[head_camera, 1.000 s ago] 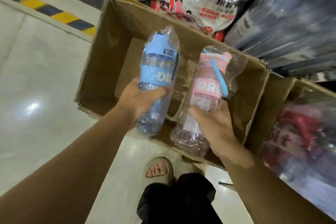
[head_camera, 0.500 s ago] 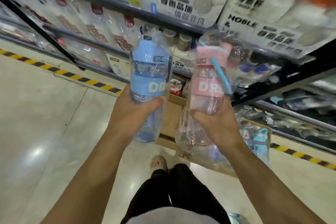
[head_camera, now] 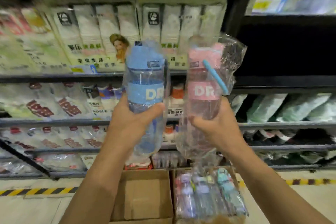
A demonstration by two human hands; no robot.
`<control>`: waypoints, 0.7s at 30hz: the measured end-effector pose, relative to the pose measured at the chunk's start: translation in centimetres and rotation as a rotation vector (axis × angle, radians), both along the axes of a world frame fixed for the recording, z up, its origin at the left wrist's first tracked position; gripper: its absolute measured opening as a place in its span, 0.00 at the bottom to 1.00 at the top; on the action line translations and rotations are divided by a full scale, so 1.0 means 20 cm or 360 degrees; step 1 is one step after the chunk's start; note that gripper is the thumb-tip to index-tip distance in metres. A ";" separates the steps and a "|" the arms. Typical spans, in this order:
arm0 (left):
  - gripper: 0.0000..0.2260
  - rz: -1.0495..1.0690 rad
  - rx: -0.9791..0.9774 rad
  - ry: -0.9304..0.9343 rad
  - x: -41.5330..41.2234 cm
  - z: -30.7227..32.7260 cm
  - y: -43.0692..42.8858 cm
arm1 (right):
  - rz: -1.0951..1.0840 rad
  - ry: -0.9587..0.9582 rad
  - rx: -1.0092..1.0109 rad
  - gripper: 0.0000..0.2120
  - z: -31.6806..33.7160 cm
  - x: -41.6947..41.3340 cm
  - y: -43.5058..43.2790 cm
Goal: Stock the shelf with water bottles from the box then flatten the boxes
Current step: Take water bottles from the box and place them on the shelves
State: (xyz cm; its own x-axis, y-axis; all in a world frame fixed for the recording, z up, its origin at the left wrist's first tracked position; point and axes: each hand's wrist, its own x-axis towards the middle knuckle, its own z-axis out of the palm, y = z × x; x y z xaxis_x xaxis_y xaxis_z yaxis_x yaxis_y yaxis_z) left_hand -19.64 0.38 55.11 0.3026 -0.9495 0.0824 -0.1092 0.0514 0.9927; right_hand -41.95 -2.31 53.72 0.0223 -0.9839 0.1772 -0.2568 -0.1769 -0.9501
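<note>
Blue water bottle (head_camera: 145,85) gripped upright by left hand (head_camera: 132,120), pink water bottle (head_camera: 203,92) by right hand (head_camera: 216,123), centre frame before shelf (head_camera: 54,78).

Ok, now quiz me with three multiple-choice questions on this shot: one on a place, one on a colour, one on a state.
1. Where is the cardboard box of wrapped bottles? A) on the floor, right of the other cardboard box; B) on the top shelf; C) on a cart.
2. What colour is the strap on the pink bottle? A) blue; B) red; C) white.
3. How is the blue bottle? A) lying in a box; B) gripped upright by the left hand; C) standing on a shelf.
Answers: 1 A, both boxes sit side by side on the floor; 2 A, the strap slanting down its side is blue; 3 B, the hand curls round its middle.
</note>
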 end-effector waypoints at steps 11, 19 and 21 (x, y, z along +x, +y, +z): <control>0.21 -0.0518 -0.0458 0.0094 -1.24 0.58 -0.01 | -0.0428 -0.0021 -0.0490 0.30 0.64 -1.27 0.29; 0.18 -0.0835 -0.0603 0.0196 -2.12 0.81 -0.04 | -0.0687 0.0048 -0.0634 0.34 0.86 -2.10 0.47; 0.17 -0.0932 -0.0629 0.0249 -2.31 0.85 -0.07 | -0.0758 0.0051 -0.0644 0.34 0.88 -2.29 0.48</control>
